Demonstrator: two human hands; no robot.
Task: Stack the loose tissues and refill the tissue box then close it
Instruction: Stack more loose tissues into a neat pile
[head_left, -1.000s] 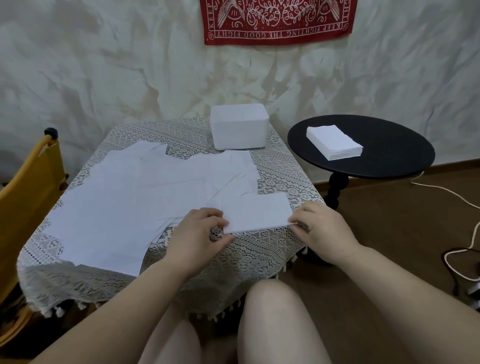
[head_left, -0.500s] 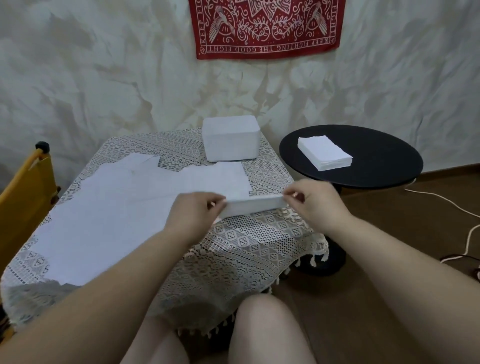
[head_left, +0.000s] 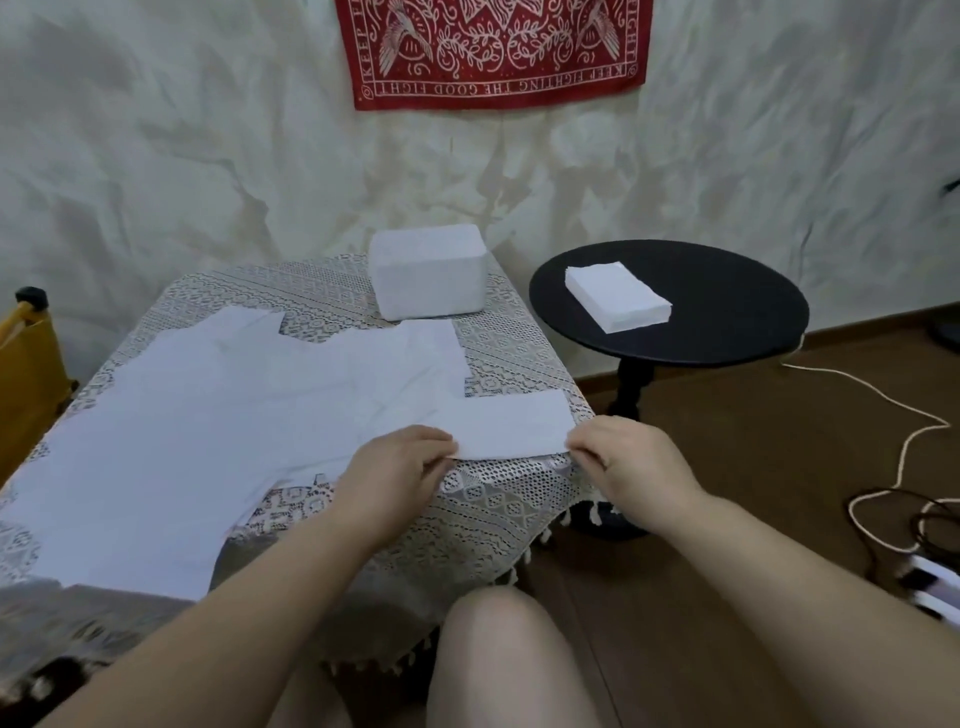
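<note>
Several loose white tissues (head_left: 218, 415) lie spread over the lace-covered table (head_left: 519, 353). One folded tissue (head_left: 511, 431) lies at the table's near right corner. My left hand (head_left: 395, 478) pinches its left end and my right hand (head_left: 623, 462) pinches its right end. A white tissue box (head_left: 428, 275) stands at the far edge of the table. A neat stack of tissues (head_left: 618, 296) rests on the round black side table (head_left: 727, 322) to the right.
A yellow chair (head_left: 28, 374) stands left of the table. White and dark cables (head_left: 909, 467) run across the brown floor at the right, near a white device (head_left: 935, 587). My knee (head_left: 498, 654) is just below the table's front edge.
The tissue held between both hands was lifted off the table half a second ago and now lies flat again at the near right corner. The camera has tilted up a little.
</note>
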